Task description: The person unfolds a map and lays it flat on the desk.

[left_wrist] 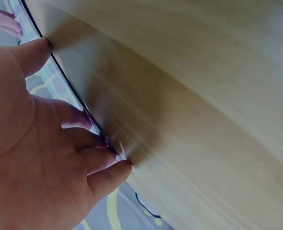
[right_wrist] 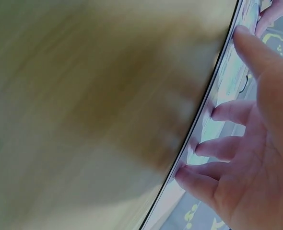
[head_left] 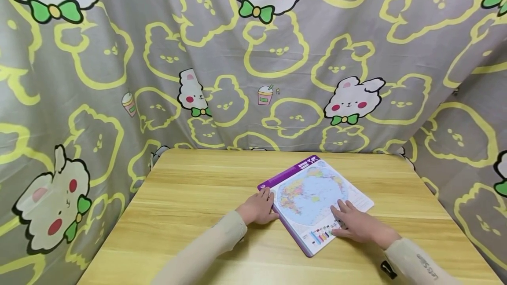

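From the head camera, a map book (head_left: 313, 197) with a purple border lies flat on the wooden table (head_left: 190, 197), right of the table's middle and turned at a slant, its cover showing a world map with a row of small coloured marks near the corner closest to the person. The left hand (head_left: 258, 208) rests at the book's left edge, fingers bent lightly with their tips touching the purple border; whether they clasp the edge cannot be told from here. The right hand (head_left: 354, 223) lies on the book's near right part, fingers straight and slightly spread, pressing flat on the cover beside the coloured marks. Both forearms wear pale beige sleeves (head_left: 210, 250). Behind the table hangs a grey cloth (head_left: 253, 56) printed with yellow outlines and white bunnies with green bows. In the left wrist view, the left hand (left_wrist: 41, 143) fills the lower left, its fingertips (left_wrist: 110, 175) meeting the dark edge of the book (left_wrist: 60, 86) where it lies on the blurred table (left_wrist: 204, 96). In the right wrist view, the right hand (right_wrist: 247, 158) has fingers (right_wrist: 228, 112) spread apart and extended, tips down on the book (right_wrist: 228, 81) close to its edge, with the table (right_wrist: 84, 105) blurred beyond.
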`<state>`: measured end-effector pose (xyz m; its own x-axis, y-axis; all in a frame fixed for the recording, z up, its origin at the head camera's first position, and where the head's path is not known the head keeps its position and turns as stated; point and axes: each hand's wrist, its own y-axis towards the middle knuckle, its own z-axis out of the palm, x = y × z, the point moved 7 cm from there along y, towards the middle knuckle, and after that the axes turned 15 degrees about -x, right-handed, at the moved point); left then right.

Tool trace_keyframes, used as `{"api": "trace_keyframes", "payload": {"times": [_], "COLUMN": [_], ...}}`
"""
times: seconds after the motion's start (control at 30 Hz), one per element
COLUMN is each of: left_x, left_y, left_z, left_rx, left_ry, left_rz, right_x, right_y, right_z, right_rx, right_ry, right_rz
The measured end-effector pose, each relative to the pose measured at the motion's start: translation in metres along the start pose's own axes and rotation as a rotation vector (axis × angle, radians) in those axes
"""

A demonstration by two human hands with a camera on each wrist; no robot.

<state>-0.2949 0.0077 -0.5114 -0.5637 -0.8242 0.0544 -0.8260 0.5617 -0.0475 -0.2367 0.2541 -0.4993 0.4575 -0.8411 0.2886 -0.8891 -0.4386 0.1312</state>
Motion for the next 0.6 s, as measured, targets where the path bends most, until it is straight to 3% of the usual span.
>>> {"api": "trace_keyframes", "payload": {"times": [0.6], "left_x": [0.027], "left_y": [-0.027], "left_z": [-0.003], "left_rx": [-0.022], "left_ry": [-0.042], "left_rz": [-0.008], "right_x": [0.027], "right_y": [0.018], "right_z": [0.011], "right_rx": [0.020], "right_ry": [0.004], "right_rz": [-0.041]}}
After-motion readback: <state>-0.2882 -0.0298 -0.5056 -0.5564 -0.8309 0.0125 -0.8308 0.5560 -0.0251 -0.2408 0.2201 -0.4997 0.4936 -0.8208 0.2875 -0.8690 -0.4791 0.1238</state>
